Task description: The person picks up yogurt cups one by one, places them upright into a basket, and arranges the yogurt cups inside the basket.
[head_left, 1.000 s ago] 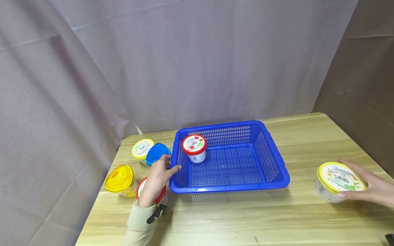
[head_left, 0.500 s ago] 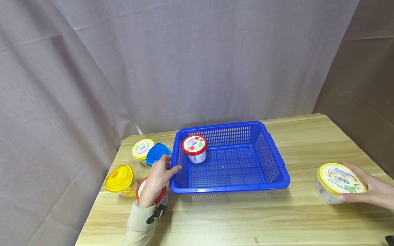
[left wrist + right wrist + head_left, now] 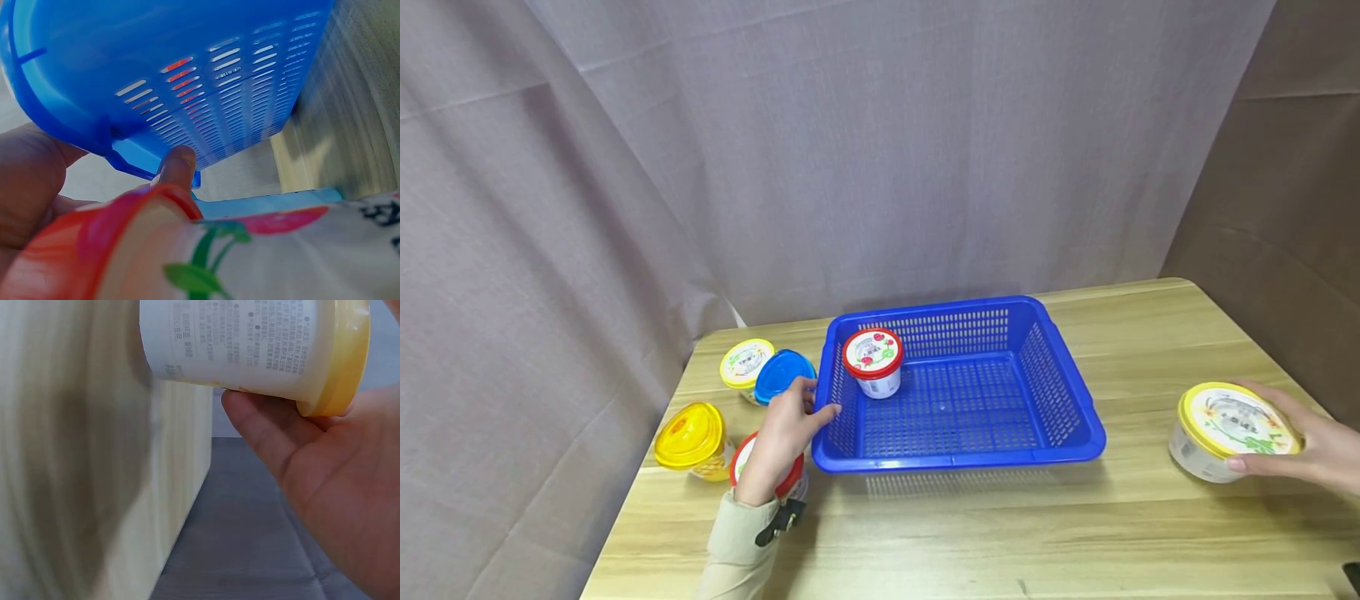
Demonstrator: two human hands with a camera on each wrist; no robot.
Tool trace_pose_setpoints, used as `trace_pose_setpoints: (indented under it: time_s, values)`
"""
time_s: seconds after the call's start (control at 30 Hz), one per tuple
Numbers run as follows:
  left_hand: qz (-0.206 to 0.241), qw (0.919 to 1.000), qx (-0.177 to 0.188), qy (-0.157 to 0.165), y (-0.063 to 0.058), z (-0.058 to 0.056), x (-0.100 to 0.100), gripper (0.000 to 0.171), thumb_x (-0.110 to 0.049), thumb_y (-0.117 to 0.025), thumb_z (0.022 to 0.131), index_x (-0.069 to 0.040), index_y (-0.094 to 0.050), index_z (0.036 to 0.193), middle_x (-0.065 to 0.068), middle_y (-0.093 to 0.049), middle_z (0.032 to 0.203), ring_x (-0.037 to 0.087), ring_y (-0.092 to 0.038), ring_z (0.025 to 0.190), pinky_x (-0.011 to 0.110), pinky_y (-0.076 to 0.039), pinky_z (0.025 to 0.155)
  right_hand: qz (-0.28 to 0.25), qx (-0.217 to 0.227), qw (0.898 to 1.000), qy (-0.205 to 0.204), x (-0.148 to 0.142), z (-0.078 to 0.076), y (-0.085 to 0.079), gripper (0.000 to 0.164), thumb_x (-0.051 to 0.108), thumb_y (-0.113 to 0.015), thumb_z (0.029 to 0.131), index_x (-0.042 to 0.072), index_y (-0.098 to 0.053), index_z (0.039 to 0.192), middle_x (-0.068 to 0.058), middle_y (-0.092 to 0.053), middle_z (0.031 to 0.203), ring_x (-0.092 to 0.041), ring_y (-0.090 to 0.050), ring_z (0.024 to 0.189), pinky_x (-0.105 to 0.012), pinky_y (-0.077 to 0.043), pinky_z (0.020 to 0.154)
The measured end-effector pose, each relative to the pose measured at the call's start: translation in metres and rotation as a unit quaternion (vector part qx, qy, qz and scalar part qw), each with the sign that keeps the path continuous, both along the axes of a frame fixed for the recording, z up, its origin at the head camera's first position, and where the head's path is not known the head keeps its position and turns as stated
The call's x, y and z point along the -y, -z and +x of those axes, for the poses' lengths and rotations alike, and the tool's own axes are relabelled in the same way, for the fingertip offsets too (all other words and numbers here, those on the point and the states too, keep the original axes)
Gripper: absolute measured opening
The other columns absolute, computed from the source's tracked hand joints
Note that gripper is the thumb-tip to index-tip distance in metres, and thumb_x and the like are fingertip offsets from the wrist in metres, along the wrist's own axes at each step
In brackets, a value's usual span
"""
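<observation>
My left hand (image 3: 785, 427) holds the left rim of the blue plastic basket (image 3: 958, 460), thumb over the edge and fingers outside. In the left wrist view a fingertip (image 3: 180, 159) lies against its slotted wall. At the right, my right hand (image 3: 1311, 446) grips a white tub with a yellow lid (image 3: 1240, 421) between thumb and fingers. The right wrist view shows this tub's printed side (image 3: 237, 344) close over the table, the thumb or a finger along it. Inside the basket, at its left end, stands a red-lidded tub (image 3: 875, 358).
Left of the basket stand a tub with a yellow printed lid (image 3: 747, 362), a blue-lidded tub (image 3: 782, 375) and an orange-yellow-lidded one (image 3: 692, 437). Another red-lidded tub (image 3: 793, 479) is partly hidden under my left wrist. A grey curtain (image 3: 925, 167) hangs behind the wooden table (image 3: 970, 542).
My right hand has raised the yellow-lidded tub slightly and shifted it a little to the right. My left hand and the basket stay in place.
</observation>
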State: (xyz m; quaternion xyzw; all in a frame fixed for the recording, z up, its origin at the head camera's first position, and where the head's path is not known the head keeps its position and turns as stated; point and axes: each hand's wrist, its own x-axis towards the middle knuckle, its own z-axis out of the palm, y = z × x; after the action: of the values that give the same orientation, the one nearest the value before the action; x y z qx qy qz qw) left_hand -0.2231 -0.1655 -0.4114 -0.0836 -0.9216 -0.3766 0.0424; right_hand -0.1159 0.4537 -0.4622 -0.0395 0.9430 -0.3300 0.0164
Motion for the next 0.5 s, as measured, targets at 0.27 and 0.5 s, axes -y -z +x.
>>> trace_pose_setpoints:
  time_s: [0.27,0.5]
  values:
    - [0.004,1.0000,0.004,-0.002,-0.001,-0.001,-0.001,0.047,-0.020,-0.080,0.087,0.005,-0.059,0.122,0.010,-0.070,0.091,0.020,-0.066,0.080,0.037,-0.057,0.074,0.015,-0.023,0.999,-0.017,0.008,-0.013,-0.028,0.113,0.019,-0.077,0.087,0.001,0.008,0.159,-0.048,-0.025,0.135,-0.055,-0.046,0.105,-0.066,-0.046,0.065]
    - [0.005,1.0000,0.000,-0.001,0.000,-0.001,-0.001,0.047,-0.020,-0.079,0.087,0.005,-0.059,0.121,0.009,-0.070,0.090,0.019,-0.066,0.079,0.036,-0.057,0.073,0.036,-0.008,0.999,-0.022,0.023,-0.031,-0.064,0.116,0.027,-0.078,0.088,-0.003,0.010,0.157,-0.053,-0.013,0.145,-0.070,-0.031,0.116,-0.083,-0.034,0.074]
